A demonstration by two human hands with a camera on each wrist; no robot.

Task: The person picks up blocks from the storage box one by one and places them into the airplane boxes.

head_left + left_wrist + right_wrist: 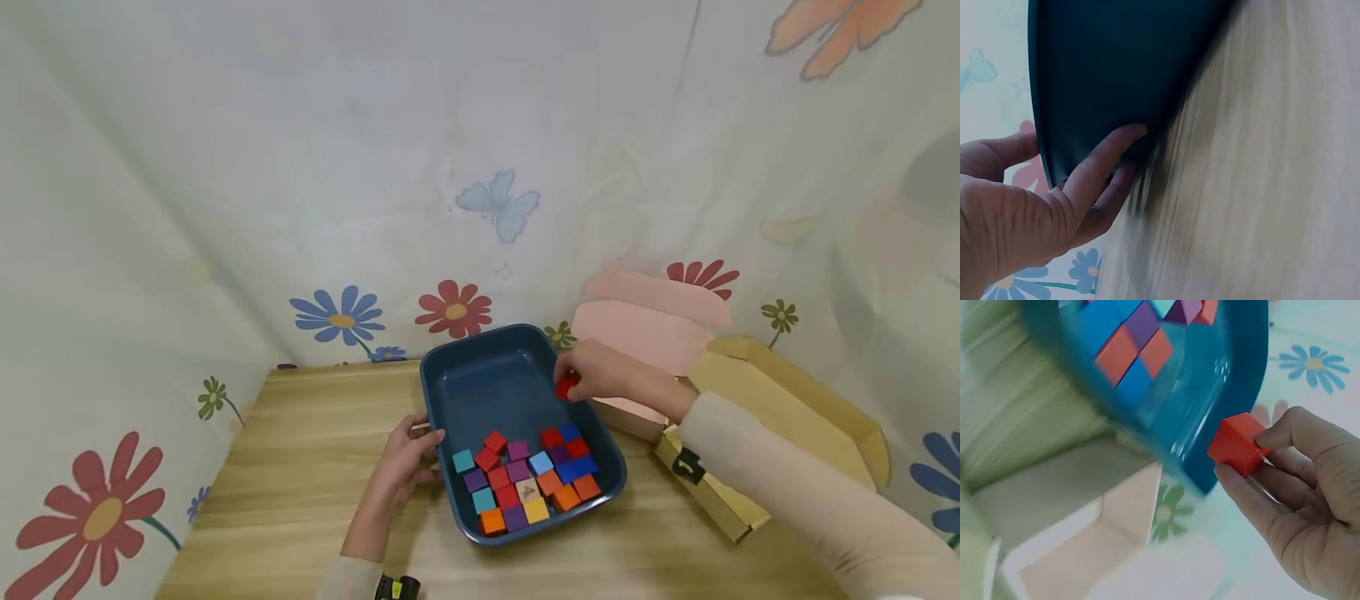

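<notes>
Pinching a red cube (pixel 1237 444), the right hand (pixel 603 369) I'm watching remotely holds it at the right rim of the blue tray (pixel 487 392) (other cubes (pixel 507 497) crowd the near end), while the left hand (pixel 403 460) grips the tray's left side.

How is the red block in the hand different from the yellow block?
The right hand pinches the red block; the yellow block sits in the blue tray. The yellow block stands beside a purple block; the red block has no block against it. Both look like plain cubes.
</notes>
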